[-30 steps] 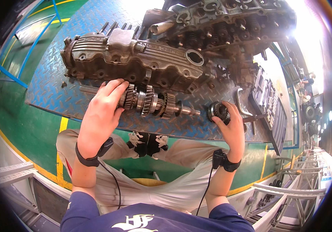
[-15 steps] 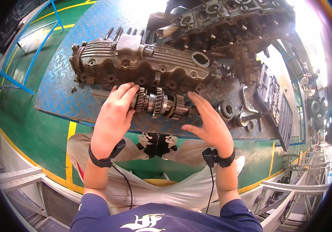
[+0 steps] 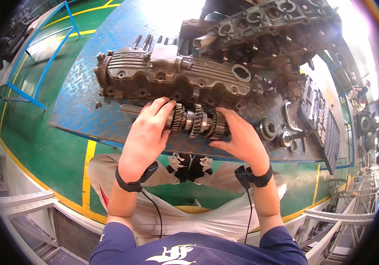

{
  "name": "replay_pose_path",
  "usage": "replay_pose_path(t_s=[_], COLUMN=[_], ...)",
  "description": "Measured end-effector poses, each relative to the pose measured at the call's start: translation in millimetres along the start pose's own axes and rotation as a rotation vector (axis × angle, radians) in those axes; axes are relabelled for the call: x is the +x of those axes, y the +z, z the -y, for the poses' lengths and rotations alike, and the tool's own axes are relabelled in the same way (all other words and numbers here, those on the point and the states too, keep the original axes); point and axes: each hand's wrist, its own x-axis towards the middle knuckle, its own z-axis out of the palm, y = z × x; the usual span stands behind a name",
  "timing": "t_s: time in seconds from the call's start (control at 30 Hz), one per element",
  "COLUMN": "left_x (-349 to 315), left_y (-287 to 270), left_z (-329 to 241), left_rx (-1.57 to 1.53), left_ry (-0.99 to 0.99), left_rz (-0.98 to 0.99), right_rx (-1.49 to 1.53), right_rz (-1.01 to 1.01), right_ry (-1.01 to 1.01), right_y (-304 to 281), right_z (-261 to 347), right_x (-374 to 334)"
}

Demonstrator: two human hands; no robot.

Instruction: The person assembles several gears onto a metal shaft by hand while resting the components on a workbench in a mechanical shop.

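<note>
A gear shaft (image 3: 195, 120) with several toothed gears lies across the near part of the workbench, its thin splined end pointing left. My left hand (image 3: 146, 134) is closed around the shaft just left of the gears, thumb on the near side. At the other end, my right hand (image 3: 242, 139) curls about the last gear, fingers on its far side and thumb on its near side. My right palm hides the shaft's right tip. Directly behind the shaft sits a ribbed metal valve cover (image 3: 127, 70) on a dark casting.
A cylinder head (image 3: 282, 33) stands at the far right of the blue tread-plate workbench (image 3: 81, 112). Right of my hand lie a loose gear (image 3: 267, 129), a short shaft with a gear (image 3: 284, 140), a curved metal piece (image 3: 290, 115) and a tool case (image 3: 320, 119).
My right hand has closed in around the end gear, where before it was spread beside it. My left hand keeps its place on the shaft. The whole view has shifted slightly.
</note>
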Motion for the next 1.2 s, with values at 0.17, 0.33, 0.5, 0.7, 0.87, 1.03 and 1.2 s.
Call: replay_pose_path(t_s=[0.17, 0.33, 0.5, 0.7, 0.87, 1.03, 1.2], left_x=[2, 7, 11, 4, -4, -17, -30], left_y=[-13, -12, -13, -29, -52, -71, -81], left_z=[8, 16, 32, 43, 58, 77, 87], left_rx=[0.058, 0.127, 0.053, 0.058, 0.049, -0.029, -0.135], left_ry=[0.062, 0.136, 0.176, 0.196, 0.111, -0.015, -0.105], left_rz=[0.033, 0.018, 0.049, 0.061, 0.043, -0.030, -0.085], right_rx=[-0.058, -0.064, -0.086, -0.331, -0.293, -0.296, -0.310], right_rz=[-0.061, -0.039, -0.070, -0.058, -0.066, -0.069, -0.076], right_ry=[-0.003, -0.017, -0.217, -0.364, -0.303, -0.239, -0.226], right_y=[6, 1, 0, 19, 26, 32, 37], right_z=[4, 19, 45, 69, 74, 74, 75], right_x=[1, 5, 21, 40, 45, 48, 52])
